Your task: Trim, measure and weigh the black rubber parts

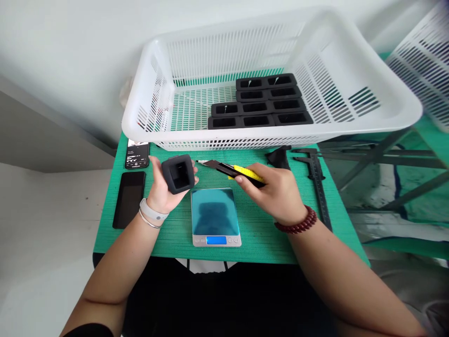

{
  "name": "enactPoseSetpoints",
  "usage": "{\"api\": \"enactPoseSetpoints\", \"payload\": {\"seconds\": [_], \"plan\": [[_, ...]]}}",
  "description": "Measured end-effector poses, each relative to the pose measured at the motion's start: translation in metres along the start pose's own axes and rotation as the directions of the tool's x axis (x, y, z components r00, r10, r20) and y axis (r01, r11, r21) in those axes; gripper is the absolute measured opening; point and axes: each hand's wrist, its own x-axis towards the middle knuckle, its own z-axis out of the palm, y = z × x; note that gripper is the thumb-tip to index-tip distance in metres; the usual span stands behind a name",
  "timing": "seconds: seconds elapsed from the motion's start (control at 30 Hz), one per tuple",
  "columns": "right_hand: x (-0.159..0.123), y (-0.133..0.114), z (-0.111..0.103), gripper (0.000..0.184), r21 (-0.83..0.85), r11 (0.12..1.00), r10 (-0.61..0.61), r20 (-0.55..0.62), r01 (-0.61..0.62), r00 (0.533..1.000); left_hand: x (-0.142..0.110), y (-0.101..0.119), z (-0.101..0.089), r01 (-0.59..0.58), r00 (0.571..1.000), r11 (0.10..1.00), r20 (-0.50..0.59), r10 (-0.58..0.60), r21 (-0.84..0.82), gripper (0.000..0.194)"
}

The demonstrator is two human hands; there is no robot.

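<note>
My left hand (162,189) is closed around a black hollow square block (178,174), held above the green mat with its opening facing me. My right hand (277,189) grips a yellow and black utility knife (231,171) with its blade pointing left toward the block. Between my hands, a small digital scale (215,216) with a shiny platform and a lit blue display rests on the mat. Several more black blocks (261,102) lie in rows inside a white plastic basket (354,117) at the back.
Two phones lie at the left of the green mat (259,234): one with its screen lit (137,153), one dark (129,198). A black caliper (317,175) lies at the right, beside a small black piece (278,157). Another white basket (421,61) stands far right.
</note>
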Motion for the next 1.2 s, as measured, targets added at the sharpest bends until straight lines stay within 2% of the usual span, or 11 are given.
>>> {"api": "enactPoseSetpoints", "payload": {"seconds": [0.1, 0.23, 0.43, 0.63, 0.83, 0.93, 1.03, 1.1, 1.2], "plan": [[0.001, 0.001, 0.001, 0.042, 0.019, 1.000, 0.018, -0.032, -0.017, 0.999, -0.004, 0.001, 0.003, 0.014, 1.000, 0.996, -0.003, -0.015, -0.092, 0.067], [0.001, 0.002, 0.003, 0.038, 0.031, 0.999, -0.023, -0.062, 0.024, 0.998, -0.007, 0.000, 0.006, 0.028, 0.999, 0.996, -0.013, -0.029, -0.080, 0.045], [0.001, 0.003, 0.002, 0.035, 0.041, 0.989, -0.137, -0.077, 0.140, 0.988, -0.004, -0.002, 0.005, -0.028, 1.000, 0.994, 0.008, 0.027, 0.104, 0.055], [0.000, 0.001, 0.004, 0.034, 0.051, 0.923, -0.376, -0.081, 0.380, 0.923, -0.009, -0.002, 0.005, 0.018, 0.996, 0.983, 0.085, -0.034, 0.181, 0.056], [-0.002, -0.004, 0.007, 0.029, 0.072, 0.864, -0.499, -0.024, 0.499, 0.866, -0.014, -0.001, 0.014, 0.099, 0.970, 0.946, 0.181, -0.160, 0.308, 0.040], [-0.002, -0.003, 0.008, 0.030, 0.022, 0.868, -0.495, -0.034, 0.496, 0.868, -0.015, -0.001, 0.013, 0.144, 0.949, 0.935, 0.223, -0.224, 0.325, 0.036], [-0.002, -0.001, 0.009, 0.031, -0.086, 0.921, -0.388, -0.109, 0.380, 0.915, -0.014, -0.003, 0.010, 0.172, 0.928, 0.933, 0.265, -0.261, 0.317, 0.036], [-0.002, -0.001, 0.008, 0.031, -0.113, 0.935, -0.352, -0.156, 0.337, 0.923, -0.014, -0.003, 0.009, 0.171, 0.924, 0.934, 0.277, -0.263, 0.314, 0.038], [-0.002, -0.003, 0.006, 0.030, -0.048, 0.889, -0.457, -0.113, 0.455, 0.882, -0.016, -0.003, 0.009, 0.167, 0.939, 0.916, 0.224, -0.260, 0.364, 0.039]]}}
